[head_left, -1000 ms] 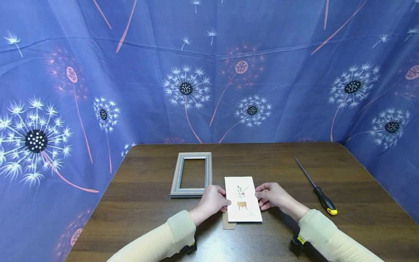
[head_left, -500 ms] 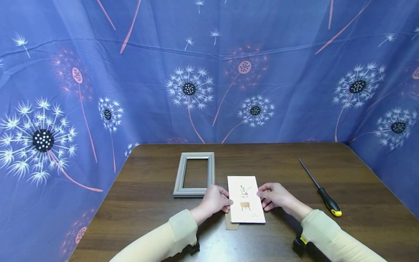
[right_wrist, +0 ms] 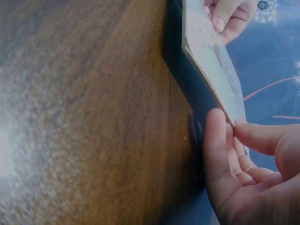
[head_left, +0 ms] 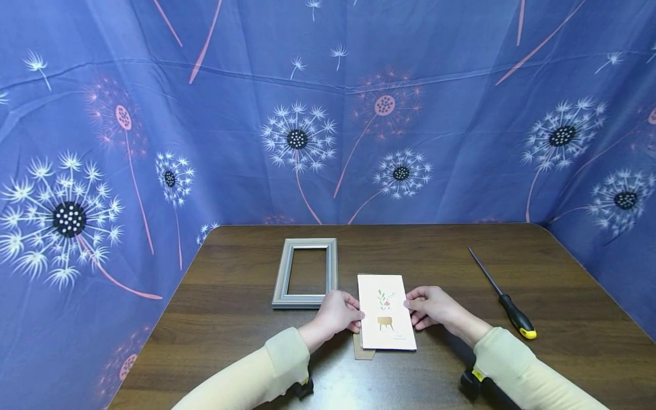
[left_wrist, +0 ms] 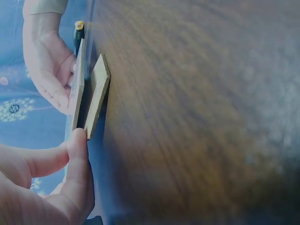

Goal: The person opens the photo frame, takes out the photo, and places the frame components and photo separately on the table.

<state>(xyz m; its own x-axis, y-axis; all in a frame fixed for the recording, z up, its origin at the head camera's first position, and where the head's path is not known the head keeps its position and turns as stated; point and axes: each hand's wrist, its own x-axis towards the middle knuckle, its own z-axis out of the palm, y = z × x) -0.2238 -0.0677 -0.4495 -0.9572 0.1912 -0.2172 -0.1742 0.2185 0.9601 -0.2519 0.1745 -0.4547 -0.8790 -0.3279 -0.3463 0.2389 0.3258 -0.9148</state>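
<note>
A white picture card [head_left: 386, 336] with a printed plant in a pot lies face up on a thin board, raised off the table between both hands. My left hand [head_left: 333, 313] pinches its left edge, thumb on the front. From the other side, my right hand [head_left: 435, 307] pinches the right edge, thumb on top and fingers beneath. A brown flap [head_left: 364, 350] sticks out below the lower left; in the left wrist view this flap [left_wrist: 98, 91] angles away from the board's back. Its joint with the board is hidden.
An upright-laid grey-silver picture frame [head_left: 281, 279], with an open middle, lies behind my left hand. To the right of my right hand is a screwdriver [head_left: 515, 314] with a black and yellow handle. A patterned blue cloth [head_left: 230, 171] hangs behind the brown table [head_left: 220, 319].
The head view has turned slightly left, so everything appears a little farther right. Both hands keep their grip on the picture card and board, with hardly any movement.
</note>
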